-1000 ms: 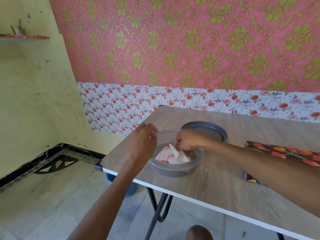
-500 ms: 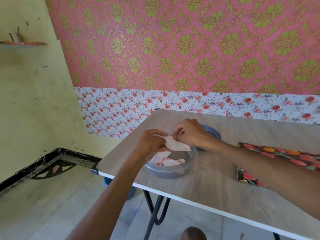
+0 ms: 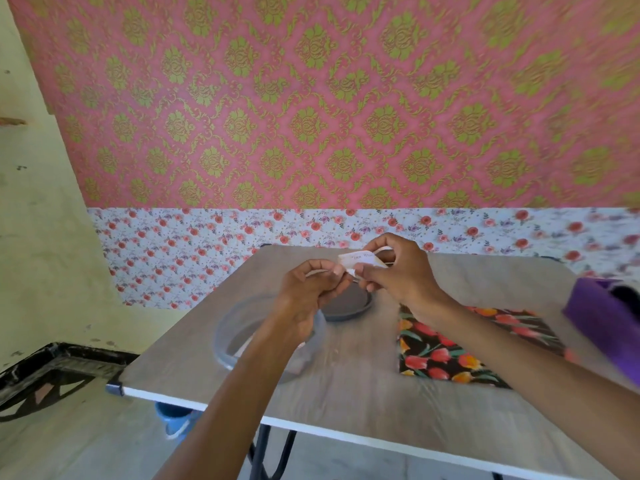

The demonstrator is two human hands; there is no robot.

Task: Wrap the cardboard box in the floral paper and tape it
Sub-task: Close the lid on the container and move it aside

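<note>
Two hands, both raised above the table [image 3: 346, 396]; left hand [image 3: 304, 292] has fingers curled, thumb and fingertips pinching the near end of one small white paper slip [image 3: 360, 259]; right hand [image 3: 398, 271] also curled, pinching the same slip from the other side; faint print on the slip, too blurred to read.

One piece of floral paper [image 3: 440, 355], dark with red and orange tulips, lying flat on the table at the right, partly under the right forearm; it covers a rectangular shape, no bare cardboard visible; neither hand touches it.

One clear round container [image 3: 221, 337] on the table under the left forearm; contents hidden by the arm; one grey round lid [image 3: 349, 306] just behind it, flat on the table; one purple object [image 3: 602, 317] at the right edge, blurred, cannot tell what it is.

Table is grey wood-grain with a white edge, on black legs [image 3: 259, 455]; one blue object [image 3: 173, 415] on the floor beneath its left corner.

Back wall: pink wallpaper [image 3: 311, 116] with green damask motifs above, one white rose-print strip [image 3: 207, 244] below; pale yellow wall [image 3: 41, 237] at left; pale floor with a black border [image 3: 52, 362].
</note>
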